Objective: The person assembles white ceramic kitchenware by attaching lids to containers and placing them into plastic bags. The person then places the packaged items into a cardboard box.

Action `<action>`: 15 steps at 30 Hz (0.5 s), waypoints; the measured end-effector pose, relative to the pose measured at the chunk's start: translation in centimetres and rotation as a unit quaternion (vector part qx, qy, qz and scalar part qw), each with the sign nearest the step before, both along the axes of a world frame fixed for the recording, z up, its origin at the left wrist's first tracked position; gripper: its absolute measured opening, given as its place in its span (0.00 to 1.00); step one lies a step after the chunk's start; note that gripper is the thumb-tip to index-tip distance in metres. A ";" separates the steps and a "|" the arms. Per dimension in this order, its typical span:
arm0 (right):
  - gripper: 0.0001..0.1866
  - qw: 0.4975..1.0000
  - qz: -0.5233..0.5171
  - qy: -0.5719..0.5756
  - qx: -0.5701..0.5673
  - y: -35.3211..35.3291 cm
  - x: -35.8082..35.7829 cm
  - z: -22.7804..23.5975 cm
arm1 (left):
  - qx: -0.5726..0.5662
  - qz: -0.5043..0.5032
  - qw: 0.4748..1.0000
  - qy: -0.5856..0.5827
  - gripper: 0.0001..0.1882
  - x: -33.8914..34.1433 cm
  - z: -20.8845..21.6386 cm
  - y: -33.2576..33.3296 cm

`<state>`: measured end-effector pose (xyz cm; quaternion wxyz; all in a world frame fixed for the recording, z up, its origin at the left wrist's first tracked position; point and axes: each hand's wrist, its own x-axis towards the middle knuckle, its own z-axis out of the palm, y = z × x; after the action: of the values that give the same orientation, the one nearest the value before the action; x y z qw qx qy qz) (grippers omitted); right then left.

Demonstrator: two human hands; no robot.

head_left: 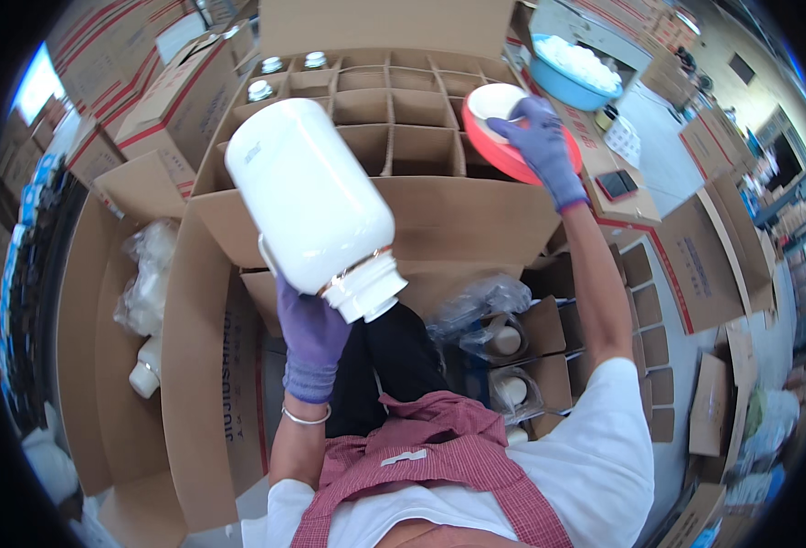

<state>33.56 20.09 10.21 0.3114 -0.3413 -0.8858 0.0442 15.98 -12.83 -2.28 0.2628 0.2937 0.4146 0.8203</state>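
Note:
My left hand (311, 324), in a purple glove, is closed around a large glossy white bottle (302, 178). The bottle is tilted, its uncapped-looking threaded neck with a gold ring pointing down to the right. My right hand (542, 146), gloved too, reaches over a red bowl (517, 163) at the right edge of the divided carton. Its thumb and fingers close on a white round piece (496, 102) in the bowl; the exact kind is unclear. Beneath both hands is the open carton (394, 80) with cardboard compartments, where white bottle tops (259, 89) show at the far left.
A blue basin (567, 78) heaped with white material stands at the far right, near a dark phone (616, 184). To my left is an open carton (179, 365) beside plastic-wrapped white bottles (147, 292). More wrapped bottles (510, 391) stand in a low divided carton by my legs.

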 end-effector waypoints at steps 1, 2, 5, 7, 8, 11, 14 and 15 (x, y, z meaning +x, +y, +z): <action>0.20 0.995 0.059 0.044 0.060 -3.2 -0.2 1.7 | 0.023 -0.004 0.998 -0.053 0.29 -0.2 0.0 0.3; 0.20 0.987 0.111 0.066 0.095 -6.4 -0.3 2.6 | 0.025 0.005 0.998 -0.050 0.26 -0.2 0.0 0.5; 0.28 0.962 0.164 -0.061 0.208 -14.7 0.4 0.4 | -0.040 0.087 0.983 0.159 0.23 0.8 1.5 0.2; 0.32 0.945 0.267 0.003 0.190 -18.6 1.7 -1.7 | 0.105 -0.066 0.969 -0.213 0.23 0.9 2.5 0.0; 0.32 0.940 0.267 0.026 0.212 -20.1 1.9 -1.6 | 0.172 -0.141 0.893 -0.391 0.24 1.4 2.6 0.0; 0.33 0.940 0.246 0.153 0.178 -22.6 0.0 -4.0 | 0.098 -0.073 0.948 -0.295 0.26 5.1 2.1 0.3; 0.30 0.953 0.130 0.252 0.105 -23.1 -1.6 -7.0 | 0.083 -0.130 0.943 -0.296 0.33 7.5 1.7 -0.2; 0.31 0.921 0.107 0.342 -0.151 -23.0 -1.9 -7.6 | 0.091 -0.134 0.944 -0.289 0.33 7.2 1.3 -0.1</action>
<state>31.67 -2.94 2.61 0.5340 -0.2510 -0.7393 0.3243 23.21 -12.96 -1.01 0.4509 0.1196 0.2014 0.8613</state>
